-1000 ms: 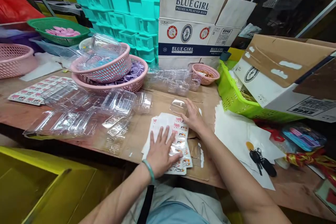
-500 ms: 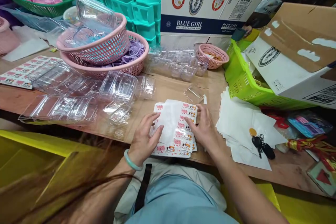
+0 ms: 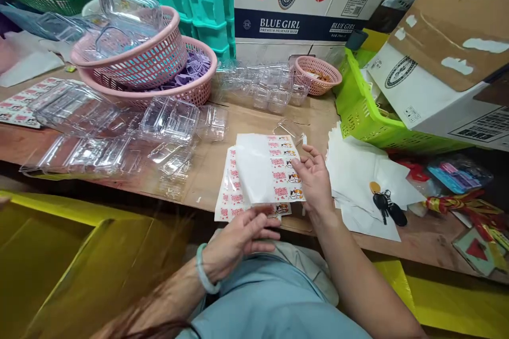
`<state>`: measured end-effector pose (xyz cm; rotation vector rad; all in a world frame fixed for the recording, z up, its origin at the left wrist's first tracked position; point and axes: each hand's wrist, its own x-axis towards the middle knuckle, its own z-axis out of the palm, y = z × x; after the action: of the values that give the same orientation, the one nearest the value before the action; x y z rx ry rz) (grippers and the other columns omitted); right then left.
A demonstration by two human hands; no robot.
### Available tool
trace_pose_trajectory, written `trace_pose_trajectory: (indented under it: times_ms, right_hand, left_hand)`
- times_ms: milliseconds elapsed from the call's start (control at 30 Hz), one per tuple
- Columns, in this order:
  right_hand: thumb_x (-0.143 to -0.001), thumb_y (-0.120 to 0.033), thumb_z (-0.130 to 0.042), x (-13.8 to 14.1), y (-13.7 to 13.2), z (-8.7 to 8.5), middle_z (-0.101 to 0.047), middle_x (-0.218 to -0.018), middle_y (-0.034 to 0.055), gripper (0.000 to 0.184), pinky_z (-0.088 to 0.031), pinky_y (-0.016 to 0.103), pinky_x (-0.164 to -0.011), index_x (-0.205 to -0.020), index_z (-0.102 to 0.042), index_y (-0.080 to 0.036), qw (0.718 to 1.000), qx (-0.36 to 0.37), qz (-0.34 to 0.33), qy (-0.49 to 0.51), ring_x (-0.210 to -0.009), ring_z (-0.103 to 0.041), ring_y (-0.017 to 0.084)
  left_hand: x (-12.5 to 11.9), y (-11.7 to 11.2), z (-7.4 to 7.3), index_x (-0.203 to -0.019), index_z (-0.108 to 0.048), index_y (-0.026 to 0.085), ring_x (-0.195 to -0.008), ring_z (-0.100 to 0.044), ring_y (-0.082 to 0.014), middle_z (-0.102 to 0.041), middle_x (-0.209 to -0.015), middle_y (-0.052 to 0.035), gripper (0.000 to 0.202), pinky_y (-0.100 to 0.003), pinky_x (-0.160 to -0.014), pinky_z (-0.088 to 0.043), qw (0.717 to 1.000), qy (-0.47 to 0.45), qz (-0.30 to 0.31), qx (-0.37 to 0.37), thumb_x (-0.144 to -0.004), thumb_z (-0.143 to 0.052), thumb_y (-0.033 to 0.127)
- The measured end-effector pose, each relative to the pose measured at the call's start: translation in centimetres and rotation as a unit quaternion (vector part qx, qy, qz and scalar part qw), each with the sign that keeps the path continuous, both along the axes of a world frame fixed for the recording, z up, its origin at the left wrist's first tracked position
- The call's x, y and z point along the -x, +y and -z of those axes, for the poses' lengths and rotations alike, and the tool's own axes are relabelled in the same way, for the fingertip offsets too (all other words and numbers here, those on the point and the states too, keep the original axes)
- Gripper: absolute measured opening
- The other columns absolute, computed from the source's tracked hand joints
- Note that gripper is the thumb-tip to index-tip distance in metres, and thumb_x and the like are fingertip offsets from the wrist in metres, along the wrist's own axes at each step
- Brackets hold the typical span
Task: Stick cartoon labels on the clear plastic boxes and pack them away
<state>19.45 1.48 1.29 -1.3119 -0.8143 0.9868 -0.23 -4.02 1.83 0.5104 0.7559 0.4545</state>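
Sticker sheet (image 3: 254,172): it lies near the middle of the tabletop's (image 3: 421,249) front edge, tilted over other sheets. Going from the left, a separate printed sheet (image 3: 24,100) lies by the tabletop's left end, its visible rows full. Clear plastic boxes (image 3: 169,119) spread along the front edge beside it, some with lids up; no sticker can be made out on them. Behind these, towards the back edge, stands a pink basket (image 3: 139,66), set in a wider one holding purple pieces (image 3: 199,66).

The left hand (image 3: 242,235) is at the front edge, just below the sheets, fingers loosely bent with nothing visible in them; whether the fingertips touch paper cannot be told. Above it, the lower sheets (image 3: 225,196) show printed stickers along their left side, so those appear unused. The upper sheet is bare on its left part and printed down its right: seemingly part used, with five or so rows left.

The right hand (image 3: 316,185) seems to pinch that sheet's right edge, thumb on top, the other fingers partly curled. Beyond it, towards the right end, loose white papers (image 3: 353,164) lie under keys (image 3: 382,206); they look blank, perhaps spent backing.
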Motion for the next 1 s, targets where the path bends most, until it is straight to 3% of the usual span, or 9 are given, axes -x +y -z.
trace_pose_trajectory:
  times_ms: [133,300,400,467,533,600,667,733,1000]
  right_hand:
    - [-0.064,-0.031,-0.078,0.1,0.1,1.5,-0.057,-0.078,-0.0064,0.053,-0.053,0.025,-0.063,-0.108,-0.051,-0.025,0.996,0.043,-0.042,0.071,-0.065,-0.060,0.011]
    - [-0.063,-0.032,-0.079,0.5,0.1,2.8,-0.058,-0.075,-0.0077,0.054,-0.049,0.022,-0.055,-0.109,-0.051,-0.026,0.994,0.050,-0.068,0.064,-0.059,-0.059,0.010]
    - [-0.065,-0.035,-0.077,0.2,0.5,3.1,-0.061,-0.079,-0.0054,0.057,-0.051,0.026,-0.057,-0.114,-0.047,-0.026,0.992,0.057,-0.101,0.049,-0.063,-0.062,0.013]
    - [-0.069,-0.036,-0.073,0.0,0.4,2.9,-0.061,-0.085,-0.0023,0.055,-0.054,0.031,-0.063,-0.116,-0.047,-0.026,0.993,0.053,-0.103,-0.024,-0.068,-0.062,0.015]
    - [-0.076,-0.034,-0.067,0.1,-0.5,2.2,-0.060,-0.097,0.0027,0.045,-0.054,0.036,-0.074,-0.117,-0.050,-0.025,0.983,0.020,-0.047,-0.176,-0.081,-0.062,0.017]
    - [-0.084,-0.030,-0.061,0.8,-2.1,1.2,-0.058,-0.105,0.0064,0.030,-0.051,0.040,-0.087,-0.112,-0.055,-0.023,0.941,-0.054,0.008,-0.333,-0.095,-0.059,0.020]
    - [-0.087,-0.026,-0.058,1.9,-4.1,0.5,-0.059,-0.108,0.0085,0.022,-0.047,0.041,-0.094,-0.109,-0.057,-0.022,0.897,-0.129,-0.014,-0.423,-0.104,-0.057,0.022]
    - [-0.087,-0.023,-0.061,3.1,-5.7,0.3,-0.061,-0.108,0.0091,0.023,-0.048,0.041,-0.094,-0.110,-0.058,-0.022,0.873,-0.171,-0.072,-0.450,-0.106,-0.057,0.023]
    - [-0.086,-0.022,-0.063,3.7,-6.3,2.0,-0.064,-0.109,0.0088,0.022,-0.050,0.038,-0.094,-0.108,-0.060,-0.021,0.910,-0.133,-0.088,-0.384,-0.106,-0.060,0.021]
  left_hand:
    - [-0.6,0.2,0.5,-0.108,-0.066,0.014,-0.096,-0.065,-0.0243,-0.065,-0.115,-0.0167,0.043,-0.038,-0.085,-0.052,0.991,-0.042,-0.126,0.030,-0.080,-0.066,0.047]
    - [-0.2,-0.3,-0.1,-0.116,-0.065,0.016,-0.127,-0.049,-0.0313,-0.052,-0.139,-0.0153,0.044,-0.040,-0.099,-0.046,0.992,-0.127,-0.019,0.020,-0.073,-0.073,0.026]
    - [-0.7,-0.8,0.1,-0.116,-0.065,0.016,-0.125,-0.052,-0.0290,-0.055,-0.136,-0.0153,0.040,-0.038,-0.099,-0.046,0.993,-0.107,-0.053,0.020,-0.077,-0.071,0.024]
    - [-1.4,-0.7,0.5,-0.107,-0.067,0.011,-0.108,-0.064,-0.0264,-0.066,-0.118,-0.0179,0.029,-0.038,-0.093,-0.050,0.989,-0.048,-0.137,0.033,-0.086,-0.063,0.030]
    - [-2.1,-0.3,0.9,-0.100,-0.068,0.008,-0.093,-0.069,-0.0233,-0.071,-0.101,-0.0172,0.027,-0.036,-0.088,-0.053,0.978,-0.008,-0.203,0.044,-0.089,-0.059,0.030]
    - [-2.8,0.0,1.2,-0.097,-0.068,0.007,-0.088,-0.069,-0.0215,-0.072,-0.096,-0.0156,0.025,-0.034,-0.086,-0.054,0.970,-0.007,-0.240,0.040,-0.088,-0.060,0.029]
    - [-3.4,0.2,1.1,-0.097,-0.069,0.007,-0.091,-0.069,-0.0213,-0.073,-0.097,-0.0146,0.026,-0.032,-0.086,-0.055,0.964,-0.027,-0.263,0.021,-0.086,-0.064,0.030]
    - [-3.8,0.4,1.0,-0.096,-0.070,0.007,-0.096,-0.068,-0.0224,-0.072,-0.099,-0.0141,0.027,-0.032,-0.088,-0.054,0.961,-0.051,-0.272,0.001,-0.082,-0.068,0.031]
    - [-3.8,1.1,1.5,-0.083,-0.072,0.007,-0.092,-0.070,-0.0257,-0.074,-0.088,-0.0142,0.022,-0.035,-0.085,-0.055,0.955,-0.039,-0.293,-0.010,-0.075,-0.071,0.028]
